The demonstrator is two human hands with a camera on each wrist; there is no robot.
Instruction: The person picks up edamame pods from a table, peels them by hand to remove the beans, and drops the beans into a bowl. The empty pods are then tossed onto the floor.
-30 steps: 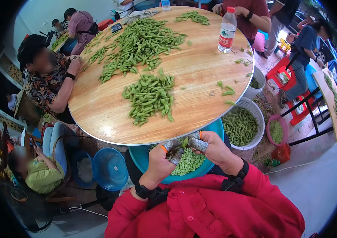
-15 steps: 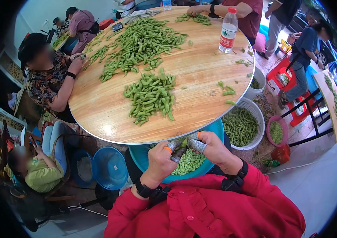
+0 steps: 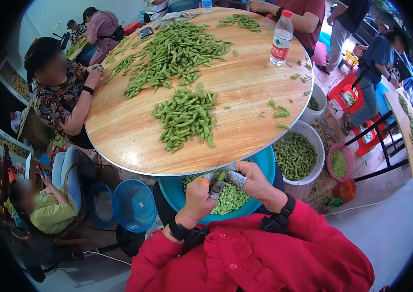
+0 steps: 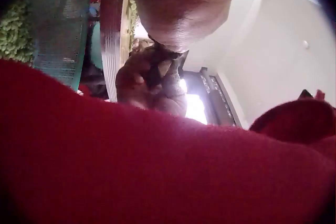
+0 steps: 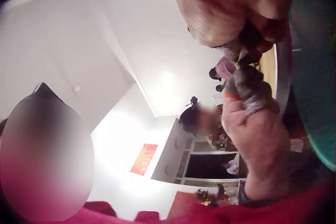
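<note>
Above a teal basin point(image 3: 170, 197) of shelled green soybeans point(image 3: 230, 198), my two hands meet just off the table's near edge. Grey tape wraps fingertips on both, with an orange band on each thumb. Between the thumbs shows a small green edamame pod point(image 3: 221, 176), mostly covered by fingers. My left hand point(image 3: 197, 197) pinches it from one side, my right hand point(image 3: 261, 184) from the other. In the right wrist view the taped fingers of the left hand point(image 5: 257, 129) meet the right hand point(image 5: 236, 3). A red sleeve blocks much of the left wrist view.
On the round wooden table point(image 3: 250, 117) lie a near pile of pods point(image 3: 187, 117), a larger pile point(image 3: 177, 51) and a water bottle point(image 3: 281, 39). A white basket of pods point(image 3: 294, 155) and a pink basin point(image 3: 339, 160) stand right; a blue basin point(image 3: 135, 206) stands left. Other people sit around.
Both my hands stay together at the pod, with small shifts of the fingers and wrists. Across the table, a person in dark red reached to the far pods and drew back.
</note>
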